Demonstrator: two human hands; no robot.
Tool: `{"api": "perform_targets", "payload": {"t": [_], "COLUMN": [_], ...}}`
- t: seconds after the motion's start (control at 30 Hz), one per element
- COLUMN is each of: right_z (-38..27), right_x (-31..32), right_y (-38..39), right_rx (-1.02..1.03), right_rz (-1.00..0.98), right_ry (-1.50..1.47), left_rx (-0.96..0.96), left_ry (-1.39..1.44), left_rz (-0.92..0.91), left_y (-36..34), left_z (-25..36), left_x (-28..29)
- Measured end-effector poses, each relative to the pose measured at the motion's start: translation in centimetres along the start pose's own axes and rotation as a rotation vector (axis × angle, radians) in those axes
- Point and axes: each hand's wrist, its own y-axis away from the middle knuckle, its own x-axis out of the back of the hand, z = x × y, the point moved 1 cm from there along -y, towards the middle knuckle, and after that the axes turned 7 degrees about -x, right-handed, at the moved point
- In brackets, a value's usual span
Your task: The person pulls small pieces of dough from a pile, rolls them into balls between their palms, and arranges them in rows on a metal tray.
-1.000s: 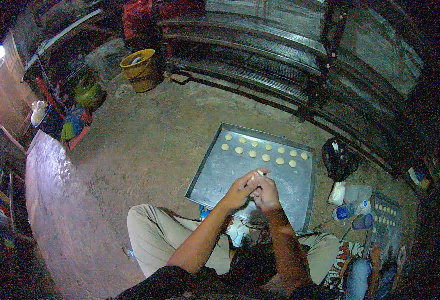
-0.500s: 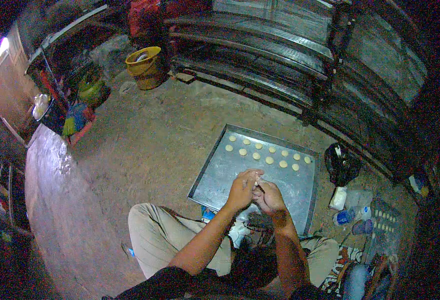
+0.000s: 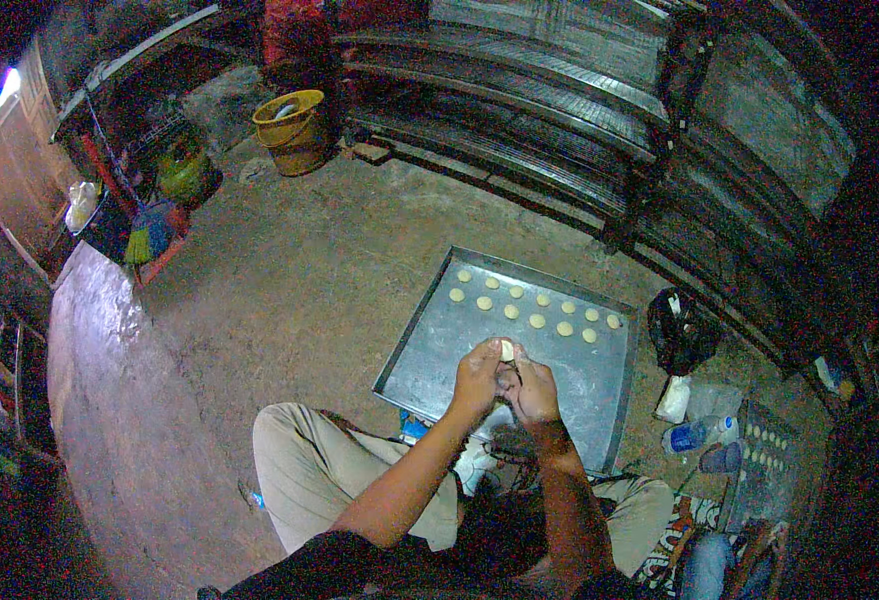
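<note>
My left hand [image 3: 478, 375] and my right hand [image 3: 535, 390] meet above a large metal tray [image 3: 420, 370], their fingers closed round a small pale piece of dough [image 3: 508, 350] that shows between the fingertips. Flat round dough pieces [image 3: 537, 321] lie in two rows along the far half of the tray. My crossed legs frame the near edge, and a dark object partly hidden under my forearms sits in front of my lap.
Dark slatted racks [image 3: 500, 90] run along the back. A yellow bucket [image 3: 295, 145], green cylinder [image 3: 180, 175] and broom [image 3: 140, 240] stand left. Right lie a black bag [image 3: 680, 340], white package [image 3: 673, 400], bottle [image 3: 690, 435], second tray [image 3: 755, 480] and another person's leg [image 3: 710, 565].
Since half a second ago my fingertips have shifted, and the dough shows more clearly at their top. My right hand has turned slightly. The dough rows on the tray look the same.
</note>
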Motion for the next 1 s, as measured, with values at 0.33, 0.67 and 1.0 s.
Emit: {"api": "perform_targets", "payload": {"t": [0.33,0.67,1.0], "right_z": [0.9,-0.2,1.6], "right_x": [3.0,0.9,2.6], "right_y": [-0.9,0.3,-1.4], "right_rx": [-0.055,-0.07,0.029], "right_rz": [-0.316,-0.296,-0.318], "right_ry": [-0.385,-0.213,-0.391], "left_rx": [0.107,0.232,-0.478], "left_ry": [0.174,0.37,-0.609], "left_rz": [-0.305,0.011,-0.263], "left_y": [0.2,-0.4,-0.7], "left_z": [1.1,-0.6,-0.1], "left_x": [-0.4,0.3,0.0]}}
